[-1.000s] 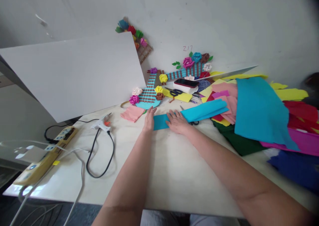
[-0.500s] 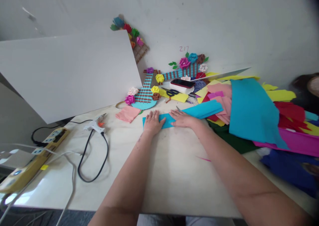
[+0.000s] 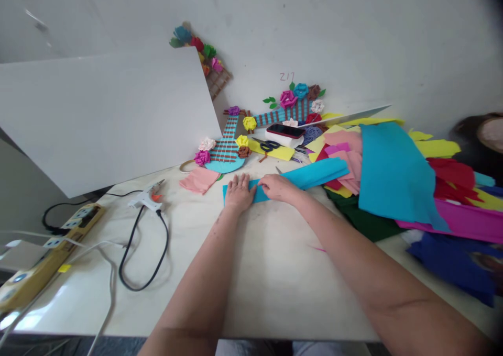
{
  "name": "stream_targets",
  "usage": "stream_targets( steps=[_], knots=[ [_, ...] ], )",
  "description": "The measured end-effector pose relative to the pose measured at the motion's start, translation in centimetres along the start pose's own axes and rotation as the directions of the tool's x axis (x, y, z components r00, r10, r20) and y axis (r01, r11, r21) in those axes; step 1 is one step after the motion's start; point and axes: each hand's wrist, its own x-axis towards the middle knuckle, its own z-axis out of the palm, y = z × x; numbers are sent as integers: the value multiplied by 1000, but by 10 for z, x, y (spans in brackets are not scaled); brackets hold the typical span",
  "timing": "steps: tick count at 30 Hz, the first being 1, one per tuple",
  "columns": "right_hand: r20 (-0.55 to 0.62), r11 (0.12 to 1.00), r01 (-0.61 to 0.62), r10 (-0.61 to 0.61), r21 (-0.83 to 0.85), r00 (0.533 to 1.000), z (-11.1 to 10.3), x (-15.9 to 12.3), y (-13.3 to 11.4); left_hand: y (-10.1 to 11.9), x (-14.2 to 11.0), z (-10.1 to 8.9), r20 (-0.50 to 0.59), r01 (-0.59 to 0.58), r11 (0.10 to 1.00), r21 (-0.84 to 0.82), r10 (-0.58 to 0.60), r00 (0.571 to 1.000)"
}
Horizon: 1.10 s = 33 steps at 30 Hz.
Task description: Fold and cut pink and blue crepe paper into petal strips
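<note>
White table [image 3: 251, 288], grey wall [image 3: 353, 31], leaning board [image 3: 106, 115]

Two bare hands, the left hand [image 3: 239, 192] and the right hand [image 3: 276, 187], rest on one folded strip of blue paper [image 3: 304, 177] on a single white table [image 3: 259, 272]. One glue gun [image 3: 146, 200] lies to the left, beside one yellow power strip [image 3: 47, 254]. One pair of scissors [image 3: 269, 146] and one phone [image 3: 286, 131] sit farther back. One large white board [image 3: 106, 115] leans against the wall. Three flower-trimmed paper crafts stand behind: one guitar shape [image 3: 225, 149], one fence [image 3: 291, 108] and one lattice [image 3: 214, 73].
</note>
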Motion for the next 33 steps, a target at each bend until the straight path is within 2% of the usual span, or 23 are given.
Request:
stream_targets(
  steps=[5, 9, 13, 17, 21, 26, 30, 33],
  knots=[
    [81, 999, 22, -24, 26, 996, 8, 3, 15, 2, 1, 0, -26, 32, 999, -12, -32, 999],
    [125, 997, 64, -70, 48, 990, 6, 2, 21, 2, 0, -2, -34, 21, 1000, 6, -21, 999],
    [138, 997, 58, -65, 52, 988, 1, 0, 20, -2, 2, -3, -56, -1, 1000, 5, 1, 998],
    [160, 998, 37, -45, 52, 986, -4, -3, 18, -8, 6, -2, -108, 57, 997, -47, -62, 992],
    [162, 990, 16, -39, 140, 986, -4, -4, 22, -11, 7, -1, -157, 74, 990, -121, -92, 983],
    [133, 965, 15, -52, 263, 990, 3, 0, 34, -9, 2, -3, -167, -70, 985, -158, 43, 985],
    [140, 958, 20, -63, 287, 988, 4, 0, 36, -5, -4, -6, -55, -192, 977, -97, 188, 981],
    [135, 948, 14, -60, 318, 989, 1, -1, 36, -2, -5, -5, 10, -209, 978, -11, 209, 978]
  ],
)
